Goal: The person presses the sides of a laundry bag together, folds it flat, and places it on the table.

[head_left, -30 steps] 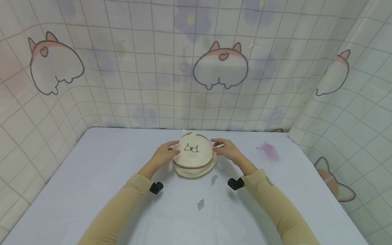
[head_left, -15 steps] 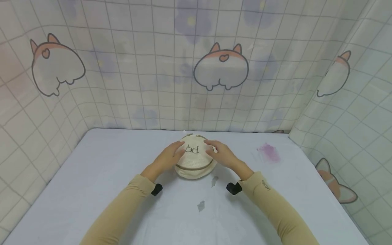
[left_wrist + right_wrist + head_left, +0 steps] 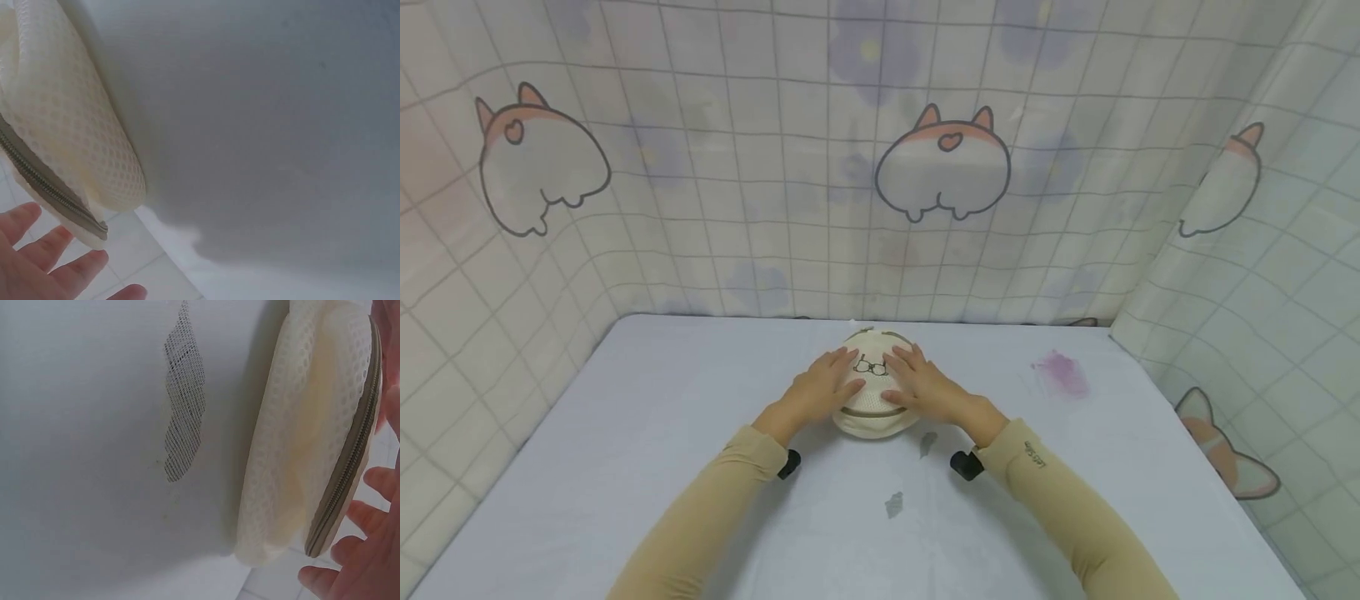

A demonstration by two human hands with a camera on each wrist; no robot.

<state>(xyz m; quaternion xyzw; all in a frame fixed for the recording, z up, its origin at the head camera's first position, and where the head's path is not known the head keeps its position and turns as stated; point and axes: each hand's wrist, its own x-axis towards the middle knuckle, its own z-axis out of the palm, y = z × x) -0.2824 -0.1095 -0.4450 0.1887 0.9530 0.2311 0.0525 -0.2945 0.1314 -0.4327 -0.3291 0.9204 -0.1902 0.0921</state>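
Note:
A round cream mesh laundry bag (image 3: 871,367) with a printed pair of glasses on its lid lies toward the back of the table. My left hand (image 3: 816,393) is over the lid's left side with its fingers spread, while my right hand (image 3: 931,392) is spread over the right side; the two thumbs point toward each other. In the left wrist view, fingertips show right at the edge of the bag (image 3: 81,119), beside its brown-grey zipper (image 3: 47,181). The right wrist view has the bag's soft honeycomb side (image 3: 275,456) sagging below the zipper, fingers straight beside the lid.
White cloth covers the table (image 3: 647,433). Grey patches (image 3: 894,504) and a pink stain (image 3: 1062,372) mark it. A gridded curtain (image 3: 737,208) with corgi drawings hangs behind and on both sides. A black wrist camera (image 3: 967,465) sits below the right cuff.
Both hands have come inward from beside the bag to over its lid, fingers spreading out. The bag has stayed in nearly the same place.

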